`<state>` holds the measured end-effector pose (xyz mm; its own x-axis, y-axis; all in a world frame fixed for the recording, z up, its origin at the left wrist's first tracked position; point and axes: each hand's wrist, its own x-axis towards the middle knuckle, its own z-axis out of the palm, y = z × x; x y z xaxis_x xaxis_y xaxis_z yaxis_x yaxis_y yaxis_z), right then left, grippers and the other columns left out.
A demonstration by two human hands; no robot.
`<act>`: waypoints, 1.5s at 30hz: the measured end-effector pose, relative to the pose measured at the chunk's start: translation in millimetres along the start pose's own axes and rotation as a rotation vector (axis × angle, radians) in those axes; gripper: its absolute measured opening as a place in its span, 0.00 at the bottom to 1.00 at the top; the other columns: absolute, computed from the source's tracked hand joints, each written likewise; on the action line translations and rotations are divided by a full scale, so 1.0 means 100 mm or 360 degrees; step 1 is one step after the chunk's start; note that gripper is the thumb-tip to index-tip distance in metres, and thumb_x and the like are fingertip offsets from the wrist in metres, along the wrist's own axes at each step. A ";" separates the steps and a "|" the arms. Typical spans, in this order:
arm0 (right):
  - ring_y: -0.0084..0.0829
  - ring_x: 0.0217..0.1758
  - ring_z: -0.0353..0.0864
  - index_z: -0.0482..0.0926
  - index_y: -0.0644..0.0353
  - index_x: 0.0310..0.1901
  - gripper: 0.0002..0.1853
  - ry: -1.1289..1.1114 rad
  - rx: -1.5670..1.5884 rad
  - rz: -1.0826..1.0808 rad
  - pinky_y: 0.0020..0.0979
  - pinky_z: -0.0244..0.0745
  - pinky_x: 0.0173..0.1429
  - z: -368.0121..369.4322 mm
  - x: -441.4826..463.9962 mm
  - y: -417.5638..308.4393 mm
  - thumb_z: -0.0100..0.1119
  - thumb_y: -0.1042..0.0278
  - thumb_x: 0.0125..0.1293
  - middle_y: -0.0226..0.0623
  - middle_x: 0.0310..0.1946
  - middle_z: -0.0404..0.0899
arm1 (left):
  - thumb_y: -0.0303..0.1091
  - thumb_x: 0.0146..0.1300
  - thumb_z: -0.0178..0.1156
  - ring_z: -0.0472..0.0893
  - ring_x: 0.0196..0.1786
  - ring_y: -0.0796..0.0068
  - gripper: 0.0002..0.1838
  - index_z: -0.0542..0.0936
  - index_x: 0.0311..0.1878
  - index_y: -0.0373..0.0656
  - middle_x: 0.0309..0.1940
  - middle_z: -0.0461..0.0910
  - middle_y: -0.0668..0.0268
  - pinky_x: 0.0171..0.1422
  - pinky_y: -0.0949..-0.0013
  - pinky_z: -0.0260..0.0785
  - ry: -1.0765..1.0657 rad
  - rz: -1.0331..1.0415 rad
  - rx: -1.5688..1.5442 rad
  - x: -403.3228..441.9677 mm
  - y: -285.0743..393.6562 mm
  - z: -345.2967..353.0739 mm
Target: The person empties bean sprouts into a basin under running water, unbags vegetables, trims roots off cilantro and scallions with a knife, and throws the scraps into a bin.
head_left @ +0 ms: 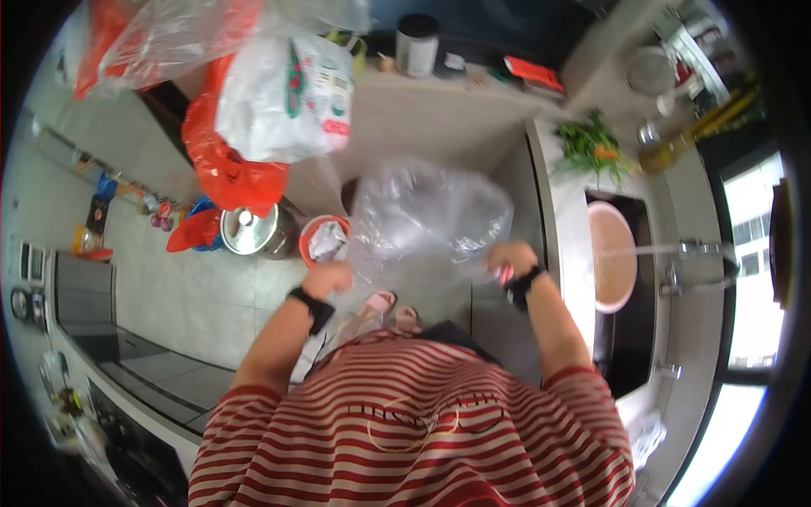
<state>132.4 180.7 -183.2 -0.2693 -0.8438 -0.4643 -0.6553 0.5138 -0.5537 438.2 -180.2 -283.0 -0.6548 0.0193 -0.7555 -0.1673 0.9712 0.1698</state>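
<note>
A clear plastic bag (pixel 431 207) is spread out in front of me, puffed up and slightly blurred. My left hand (pixel 328 277) is closed on its near left edge. At the opposite edge my right hand (pixel 514 258) grips the bag too, with a small red spot showing at its fingers that I cannot make out. Both wrists wear dark bands. Just beyond my left hand stands a red bin (pixel 314 240) with a pale crumpled liner or bag inside.
White and red plastic bags (pixel 283 101) hang at upper left. A lidded steel pot (pixel 249 232) stands on the floor. To the right, water runs into a pink basin (pixel 612 253) in the sink, and leafy greens (pixel 589 145) lie on the counter.
</note>
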 end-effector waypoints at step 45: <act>0.42 0.33 0.79 0.71 0.57 0.50 0.21 -0.0699 -0.0336 -0.2533 0.41 0.74 0.33 2.66 2.29 -8.11 0.55 0.75 0.51 0.40 0.31 0.75 | 0.79 0.53 0.28 0.51 0.70 0.42 0.49 0.51 0.71 0.56 0.71 0.48 0.53 0.70 0.40 0.43 0.2752 0.1606 -0.3852 -5.13 -2.93 1.69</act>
<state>789.8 -387.9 -24.9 0.8992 -0.3451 0.2690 -0.1492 -0.8198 -0.5529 948.2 -434.5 -52.1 -0.3460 -0.9378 0.0278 0.8819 -0.3150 0.3507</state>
